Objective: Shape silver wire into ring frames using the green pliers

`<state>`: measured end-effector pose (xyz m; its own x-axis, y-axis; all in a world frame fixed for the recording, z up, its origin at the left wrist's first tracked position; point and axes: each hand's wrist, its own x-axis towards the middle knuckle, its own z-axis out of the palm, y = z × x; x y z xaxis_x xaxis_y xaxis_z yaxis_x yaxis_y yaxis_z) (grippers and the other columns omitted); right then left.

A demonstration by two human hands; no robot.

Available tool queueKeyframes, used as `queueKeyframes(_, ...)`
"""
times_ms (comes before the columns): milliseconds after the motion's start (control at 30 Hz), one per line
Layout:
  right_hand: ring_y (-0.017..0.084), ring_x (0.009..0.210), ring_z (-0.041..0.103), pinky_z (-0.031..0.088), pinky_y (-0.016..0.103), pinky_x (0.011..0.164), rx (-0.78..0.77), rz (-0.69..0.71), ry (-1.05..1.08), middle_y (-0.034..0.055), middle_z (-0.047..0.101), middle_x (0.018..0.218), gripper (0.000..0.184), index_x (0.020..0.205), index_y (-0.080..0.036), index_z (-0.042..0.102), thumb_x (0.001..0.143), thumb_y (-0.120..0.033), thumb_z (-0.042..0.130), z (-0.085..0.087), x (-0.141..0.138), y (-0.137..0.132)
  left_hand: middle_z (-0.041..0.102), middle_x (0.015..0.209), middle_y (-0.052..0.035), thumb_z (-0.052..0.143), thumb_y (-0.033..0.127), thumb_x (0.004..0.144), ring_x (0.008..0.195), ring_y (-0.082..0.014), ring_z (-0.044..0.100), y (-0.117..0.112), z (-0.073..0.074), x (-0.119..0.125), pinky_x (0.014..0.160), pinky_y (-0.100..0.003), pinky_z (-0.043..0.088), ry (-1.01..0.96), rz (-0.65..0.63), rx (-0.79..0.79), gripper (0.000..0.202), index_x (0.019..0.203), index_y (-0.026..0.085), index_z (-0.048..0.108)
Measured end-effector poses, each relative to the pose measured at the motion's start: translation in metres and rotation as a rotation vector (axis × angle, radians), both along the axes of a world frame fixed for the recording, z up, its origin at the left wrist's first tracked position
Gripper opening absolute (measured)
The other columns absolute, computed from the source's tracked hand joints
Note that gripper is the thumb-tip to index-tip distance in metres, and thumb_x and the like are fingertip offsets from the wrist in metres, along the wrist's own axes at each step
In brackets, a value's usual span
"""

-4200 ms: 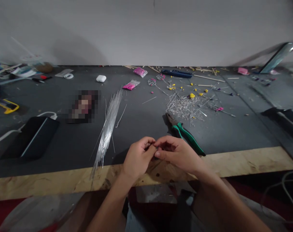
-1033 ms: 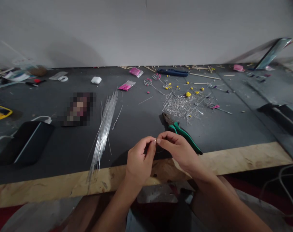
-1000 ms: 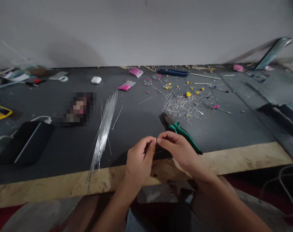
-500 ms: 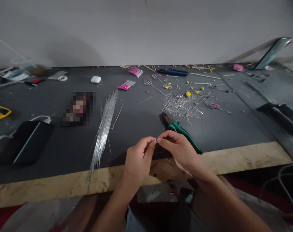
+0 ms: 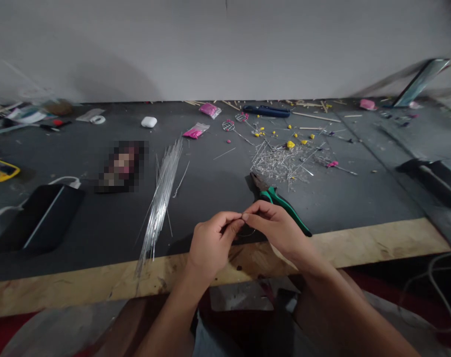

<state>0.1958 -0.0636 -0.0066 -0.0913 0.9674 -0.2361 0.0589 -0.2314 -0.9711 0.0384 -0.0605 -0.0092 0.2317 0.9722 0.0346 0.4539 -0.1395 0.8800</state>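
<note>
My left hand (image 5: 213,242) and my right hand (image 5: 276,225) meet fingertip to fingertip above the front of the table. Both are closed in a pinch on a thin wire (image 5: 249,235), whose curved part shows faintly below the fingers; its ends are hidden. Just beyond my right hand lie pliers (image 5: 285,204) with green and black handles, jaws pointing away to the left. A bundle of straight silvery wires (image 5: 160,198) rests left of my left hand, with a short twisted wire (image 5: 181,179) beside it. Behind the pliers is a heap of short wire pieces (image 5: 275,161).
Pink packets (image 5: 196,130), small yellow pieces (image 5: 290,144) and a dark blue cutter (image 5: 266,111) lie toward the wall. At left are a white earphone case (image 5: 149,122) and a black device (image 5: 39,218) with a cable. A wooden strip (image 5: 377,239) edges the table front.
The fingertips have pressed closer together, and the bright bit of wire between them no longer shows. My left hand has tilted slightly. The pliers and wire bundle stay in place on the table.
</note>
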Motion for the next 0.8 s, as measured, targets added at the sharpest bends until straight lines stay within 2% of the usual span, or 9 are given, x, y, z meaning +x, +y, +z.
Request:
queueKeyframes(233, 0.012, 0.067, 0.051, 0.038, 0.026, 0.065, -0.013, 0.008, 0.018, -0.0032, 0.058, 0.068, 0.01, 0.071, -0.019, 0.062, 0.076, -0.028, 0.06, -0.0003, -0.0002, 0.0003, 0.07, 0.072, 0.0004, 0.056, 0.034, 0.083, 0.059, -0.0125, 0.064, 0.0008, -0.0004, -0.0029, 0.053, -0.022, 0.049, -0.03, -0.015, -0.064, 0.018, 0.088, 0.022, 0.068)
queueKeyframes(400, 0.012, 0.066, 0.049, 0.037, 0.026, 0.064, -0.021, 0.02, -0.005, -0.0033, 0.056, 0.067, 0.01, 0.069, -0.02, 0.061, 0.076, -0.027, 0.059, 0.002, -0.0006, 0.0005, 0.067, 0.064, 0.0007, 0.057, 0.032, 0.083, 0.057, -0.0124, 0.062, 0.0024, 0.0009, -0.0042, 0.05, -0.021, 0.047, -0.024, -0.026, -0.08, 0.017, 0.085, 0.021, 0.068)
queueKeyframes(633, 0.013, 0.066, 0.048, 0.037, 0.027, 0.062, 0.007, 0.047, -0.096, -0.0023, 0.054, 0.066, 0.014, 0.069, -0.021, 0.06, 0.079, -0.029, 0.055, 0.0028, 0.0008, 0.001, 0.069, 0.07, -0.0003, 0.057, 0.027, 0.081, 0.06, -0.0124, 0.062, 0.003, 0.0015, -0.0015, 0.053, -0.021, 0.047, -0.059, -0.013, -0.057, 0.012, 0.082, 0.02, 0.067)
queueKeyframes(800, 0.013, 0.067, 0.049, 0.037, 0.028, 0.065, 0.0, 0.026, -0.058, -0.0021, 0.055, 0.067, 0.016, 0.07, -0.02, 0.061, 0.079, -0.032, 0.056, 0.0035, 0.0006, 0.0003, 0.067, 0.068, 0.0021, 0.054, 0.026, 0.083, 0.059, -0.0109, 0.06, 0.0033, 0.0035, 0.0009, 0.054, -0.02, 0.045, -0.028, -0.019, -0.036, 0.012, 0.081, 0.02, 0.065)
